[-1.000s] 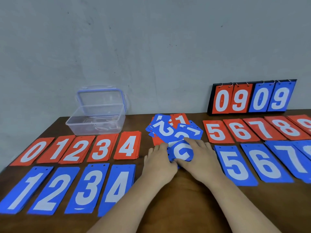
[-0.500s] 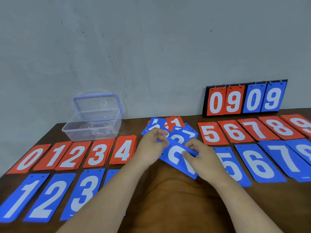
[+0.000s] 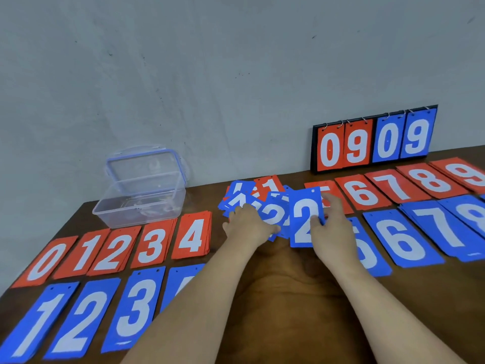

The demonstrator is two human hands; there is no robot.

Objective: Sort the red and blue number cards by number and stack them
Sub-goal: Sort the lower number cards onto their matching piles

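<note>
Head view: my right hand (image 3: 332,227) pinches a flat, rectangular blue 2 card (image 3: 305,219), held upright above the dark wooden counter (image 3: 283,298). My left hand (image 3: 246,224) presses fingers down on a second blue 2 card (image 3: 274,215) atop the loose unsorted pile (image 3: 244,195). Sorted red and blue stacks flank both sides. A clear plastic box (image 3: 141,198) stands open behind the red stacks.

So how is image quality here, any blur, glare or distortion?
Head view: the red 9 stack at the right edge smears with motion blur; wide-angle bowing tilts the scoreboard; lighting is soft, without glare; the held blue 2 card reads sharply.
</note>
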